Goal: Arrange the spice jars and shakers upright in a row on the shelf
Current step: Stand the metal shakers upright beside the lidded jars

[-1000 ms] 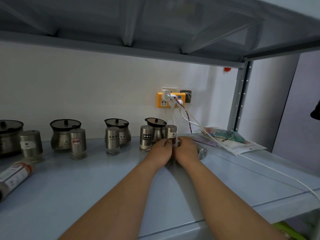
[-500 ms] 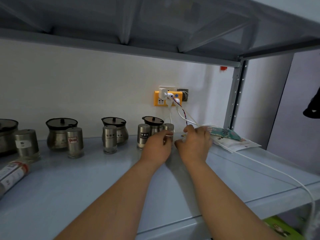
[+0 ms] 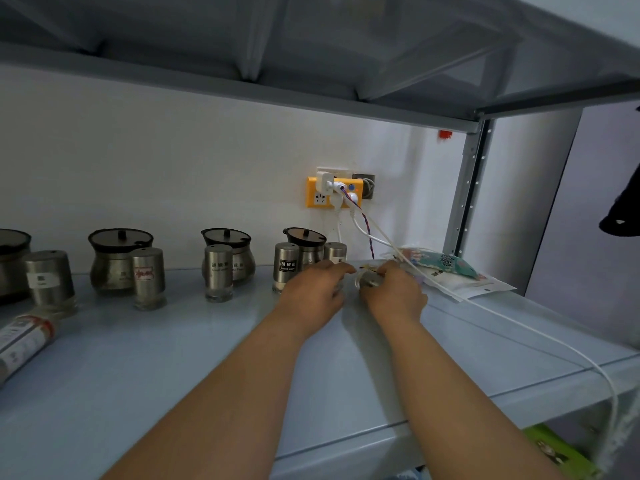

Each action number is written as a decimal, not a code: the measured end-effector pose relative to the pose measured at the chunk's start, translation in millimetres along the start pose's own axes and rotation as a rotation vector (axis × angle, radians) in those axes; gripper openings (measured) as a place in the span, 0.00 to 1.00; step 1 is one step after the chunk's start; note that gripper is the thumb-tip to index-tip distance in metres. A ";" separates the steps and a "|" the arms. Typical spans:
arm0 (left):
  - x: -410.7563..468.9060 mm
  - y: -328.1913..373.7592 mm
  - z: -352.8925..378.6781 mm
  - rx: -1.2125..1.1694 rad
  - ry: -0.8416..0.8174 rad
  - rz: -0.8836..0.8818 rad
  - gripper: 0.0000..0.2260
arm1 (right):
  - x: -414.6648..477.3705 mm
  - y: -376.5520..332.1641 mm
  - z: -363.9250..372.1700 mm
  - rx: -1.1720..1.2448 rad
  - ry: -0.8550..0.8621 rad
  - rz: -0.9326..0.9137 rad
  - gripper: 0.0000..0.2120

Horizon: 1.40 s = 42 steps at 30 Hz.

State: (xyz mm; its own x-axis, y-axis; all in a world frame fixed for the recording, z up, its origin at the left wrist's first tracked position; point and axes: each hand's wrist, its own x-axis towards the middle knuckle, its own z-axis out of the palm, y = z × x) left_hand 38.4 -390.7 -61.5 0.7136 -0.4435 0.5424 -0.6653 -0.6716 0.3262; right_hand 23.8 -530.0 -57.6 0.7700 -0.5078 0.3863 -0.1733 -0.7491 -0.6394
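Observation:
On the pale blue shelf, several steel shakers and black-lidded steel jars stand upright along the wall, such as a shaker and a jar. At the left edge lies a red-banded bottle on its side. My right hand grips a small steel shaker, tilted with its round end toward me. My left hand sits just left of it with fingers curled, in front of another upright shaker. What the left fingers hold is hidden.
A yellow power strip on the wall feeds white and braided cables that run across the shelf's right side and over its front edge. Flat packets lie at the right by the upright post. Another shelf hangs overhead.
My right hand came back from the cables and packets and now grips the tilted shaker between my hands. The left hand stayed by the upright shaker.

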 end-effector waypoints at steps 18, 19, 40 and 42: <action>7.3 5.0 6.8 -0.429 0.213 -0.048 0.23 | -8.1 -19.5 -2.1 0.495 0.190 -0.370 0.25; 8.3 3.9 7.9 -0.449 0.220 -0.061 0.22 | -8.8 -20.0 -3.3 0.520 0.182 -0.363 0.26; 9.0 16.7 -3.0 -1.066 0.159 -0.346 0.09 | -8.4 -27.8 -15.8 1.003 -0.105 -0.024 0.11; 9.8 16.8 -3.4 -1.172 0.161 -0.383 0.08 | -7.7 -29.2 -16.2 1.055 -0.239 0.037 0.11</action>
State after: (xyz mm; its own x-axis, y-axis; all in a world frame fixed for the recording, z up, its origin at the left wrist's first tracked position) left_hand 33.5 -404.3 -48.0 0.9249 -0.2028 0.3216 -0.2745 0.2293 0.9339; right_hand 13.0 -511.1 -31.1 0.8948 -0.3410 0.2882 0.3288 0.0667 -0.9420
